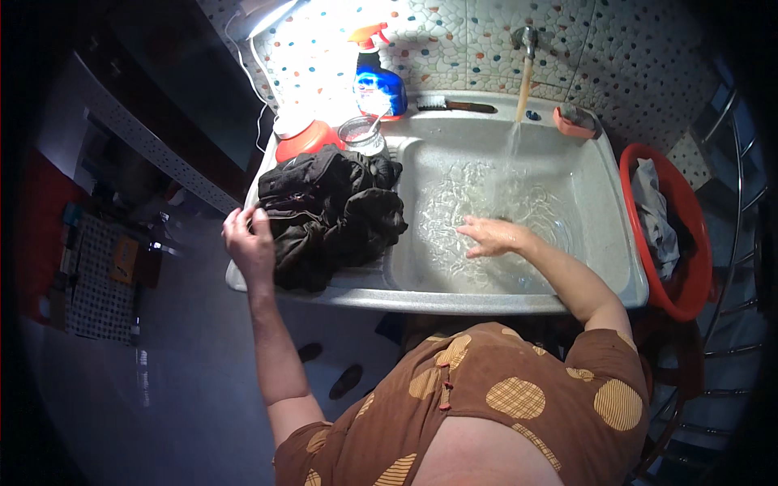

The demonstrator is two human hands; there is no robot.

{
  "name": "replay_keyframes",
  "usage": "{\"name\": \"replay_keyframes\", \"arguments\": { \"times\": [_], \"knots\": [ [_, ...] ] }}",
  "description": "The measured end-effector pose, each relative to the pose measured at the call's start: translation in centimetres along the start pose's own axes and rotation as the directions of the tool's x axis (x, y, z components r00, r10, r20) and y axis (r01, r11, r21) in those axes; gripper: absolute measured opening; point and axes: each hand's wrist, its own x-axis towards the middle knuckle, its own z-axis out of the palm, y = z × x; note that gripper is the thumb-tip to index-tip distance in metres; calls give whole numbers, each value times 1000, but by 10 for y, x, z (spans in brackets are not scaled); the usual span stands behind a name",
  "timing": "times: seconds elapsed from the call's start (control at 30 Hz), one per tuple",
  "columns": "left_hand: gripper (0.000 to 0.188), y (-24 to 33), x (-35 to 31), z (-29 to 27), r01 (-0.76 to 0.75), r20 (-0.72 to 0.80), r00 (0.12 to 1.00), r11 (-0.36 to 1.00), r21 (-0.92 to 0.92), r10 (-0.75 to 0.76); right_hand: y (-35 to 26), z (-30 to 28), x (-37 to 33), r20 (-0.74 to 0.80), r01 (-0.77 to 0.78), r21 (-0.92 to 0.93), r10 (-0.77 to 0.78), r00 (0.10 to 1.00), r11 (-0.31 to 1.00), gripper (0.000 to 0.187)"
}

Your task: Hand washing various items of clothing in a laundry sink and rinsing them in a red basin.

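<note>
A dark, bunched-up garment (332, 211) lies on the ribbed drainboard at the left of the speckled grey sink (438, 301). My left hand (249, 243) rests at the garment's left edge, over the sink's outer rim, its fingers bent and the thumb apart from them. My right hand (490, 237) is over the basin with its fingers spread, at the surface of the rippling water (466, 194), and holds nothing. Water runs into the basin from the wall tap (528, 40), past the right hand's far side.
Along the back stand a blue spray bottle (379, 85), a glass jar (362, 134) and a red-orange container (308, 139). A brush (458, 105) and a pinkish soap dish (575, 121) lie on the rim. To the right, a red tub (693, 287) holds pale cloth (655, 215).
</note>
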Motion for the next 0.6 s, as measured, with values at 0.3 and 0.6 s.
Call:
{"name": "replay_keyframes", "arguments": {
  "times": [0.3, 0.6],
  "knots": [
    [67, -108, 8, 36, 588, 505, 807, 507, -630, -308, -87, -71, 58, -645, 341, 80, -212, 734, 937, 72],
    [55, -87, 10, 69, 562, 643, 763, 426, -709, 64, -155, -53, 122, -812, 199, -172, -253, 525, 965, 119]
  ]
}}
